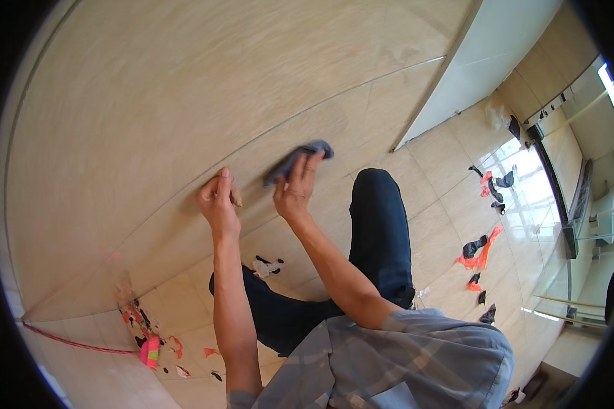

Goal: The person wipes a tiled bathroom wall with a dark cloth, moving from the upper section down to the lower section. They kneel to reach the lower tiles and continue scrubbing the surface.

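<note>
My right hand (297,191) presses a dark grey-blue cloth (297,162) against the beige tiled wall (184,112), its fingers spread over the cloth. The cloth is a little blurred. To its left, my left hand (219,200) is raised close to the same wall, just below a long joint line between tiles. Its thumb points up and its fingers are curled. A small tan shape shows at its right side; whether it is a fingertip or a held object is unclear.
A pale panel (470,71) juts out at upper right. Black and red plastic scraps (483,250) litter the tiled floor (430,220) on the right. A pink broom (150,353) leans at lower left beside more scraps. My bent knees (378,220) are below the wall.
</note>
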Motion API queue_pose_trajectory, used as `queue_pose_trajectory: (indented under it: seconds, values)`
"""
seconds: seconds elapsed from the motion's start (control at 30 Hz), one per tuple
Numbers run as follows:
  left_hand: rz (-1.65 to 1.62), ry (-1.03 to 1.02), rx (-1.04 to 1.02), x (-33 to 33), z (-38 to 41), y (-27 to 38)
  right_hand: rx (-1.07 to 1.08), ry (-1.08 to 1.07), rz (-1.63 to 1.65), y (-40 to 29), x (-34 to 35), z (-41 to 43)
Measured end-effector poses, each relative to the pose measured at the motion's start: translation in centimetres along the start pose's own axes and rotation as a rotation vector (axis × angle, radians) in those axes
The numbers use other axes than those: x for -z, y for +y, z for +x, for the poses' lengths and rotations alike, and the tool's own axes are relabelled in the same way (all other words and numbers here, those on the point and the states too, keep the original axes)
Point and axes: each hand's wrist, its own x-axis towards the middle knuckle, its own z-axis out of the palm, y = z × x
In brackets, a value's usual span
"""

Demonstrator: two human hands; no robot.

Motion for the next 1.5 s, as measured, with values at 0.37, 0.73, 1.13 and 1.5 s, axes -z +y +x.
queue_pose_trajectory:
  seconds: [0.37,0.73,1.13,1.5]
  values:
    - [0.041,0.089,0.035,-1.5,-0.6,0.7,0.043,0.243,0.033,-1.5,3.7,13.7]
    - [0.091,-0.287,0.142,-10.4,-0.2,-0.3,-0.379,0.229,0.077,9.5,3.5,7.8]
    - [0.169,-0.251,0.074,-12.5,0.4,0.0,0.221,0.311,-0.061,5.3,8.3,22.3]
    - [0.205,-0.209,0.065,-13.0,0.2,0.0,-0.57,0.328,0.104,14.0,5.0,11.6]
